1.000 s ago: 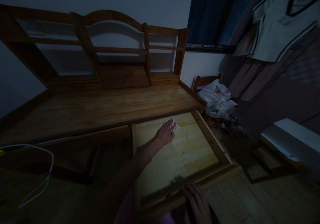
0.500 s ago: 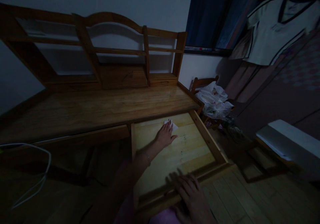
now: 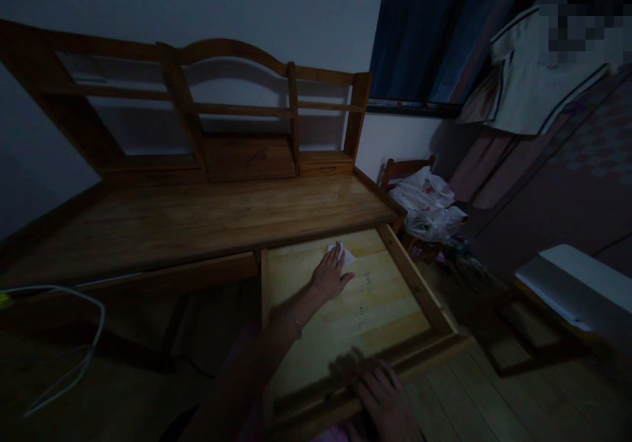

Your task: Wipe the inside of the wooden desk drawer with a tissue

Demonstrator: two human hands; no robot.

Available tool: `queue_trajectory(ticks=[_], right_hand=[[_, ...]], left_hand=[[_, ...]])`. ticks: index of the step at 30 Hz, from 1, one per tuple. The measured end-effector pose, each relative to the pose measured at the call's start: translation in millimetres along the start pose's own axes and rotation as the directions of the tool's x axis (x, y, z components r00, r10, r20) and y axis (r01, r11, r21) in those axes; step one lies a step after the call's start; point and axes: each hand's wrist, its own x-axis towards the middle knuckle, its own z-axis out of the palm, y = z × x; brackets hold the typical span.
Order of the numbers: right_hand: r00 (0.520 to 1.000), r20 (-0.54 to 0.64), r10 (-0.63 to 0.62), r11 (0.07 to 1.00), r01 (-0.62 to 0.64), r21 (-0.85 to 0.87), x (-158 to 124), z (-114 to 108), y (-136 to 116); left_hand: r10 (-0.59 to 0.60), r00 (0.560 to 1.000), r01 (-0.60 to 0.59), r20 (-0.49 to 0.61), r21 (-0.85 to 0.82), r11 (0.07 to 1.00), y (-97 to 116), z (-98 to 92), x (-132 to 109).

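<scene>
A pulled-out wooden drawer (image 3: 390,297) with a pale bottom projects from the desk. My left hand (image 3: 330,278) reaches into it, fingers pressing a white tissue (image 3: 347,256) down on the bottom towards the back; the thumb sticks out to the side. Part of the tissue is hidden under the fingers. At the near side, my right hand (image 3: 380,389) is closed over the front panel (image 3: 429,356) of the drawer, its fingers bent over the top edge. Small dark marks show on the drawer bottom between my hands.
The wooden desk (image 3: 217,215) carries a shelf unit (image 3: 293,119) at its back. A white cable (image 3: 103,317) hangs at the left. Plastic bags (image 3: 427,195) lie on a chair at the right, and a low stand holds a white-topped object (image 3: 587,277). Clothes (image 3: 526,86) hang above.
My left hand still presses the tissue at the back of the drawer, with at most a slight shift. The view has tilted up a little, and my right hand stays on the front panel.
</scene>
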Motion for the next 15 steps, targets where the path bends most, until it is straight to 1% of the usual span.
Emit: queue_trajectory(ticks=[4, 9, 12, 15], right_hand=[[0.997, -0.073, -0.015, 1.000, 0.015, -0.006, 2.5, 1.3, 1.0], [0.993, -0.116, -0.009, 1.000, 0.008, -0.006, 7.1, -0.1, 0.1], [0.993, -0.121, -0.015, 1.000, 0.015, 0.001, 7.7, -1.9, -0.1], [0.995, -0.094, -0.025, 1.000, 0.024, -0.003, 6.6, -2.2, 1.2]], left_hand=[[-0.101, 0.995, 0.101, 0.001, 0.034, 0.994, -4.6, -2.5, 2.9], [-0.179, 0.984, 0.179, -0.004, 0.102, 0.979, -15.9, -9.8, 1.6], [-0.193, 0.981, 0.193, -0.011, 0.126, 0.973, -18.4, -9.7, 2.4], [-0.212, 0.977, 0.214, -0.034, 0.112, 0.970, -18.3, -5.8, 3.8]])
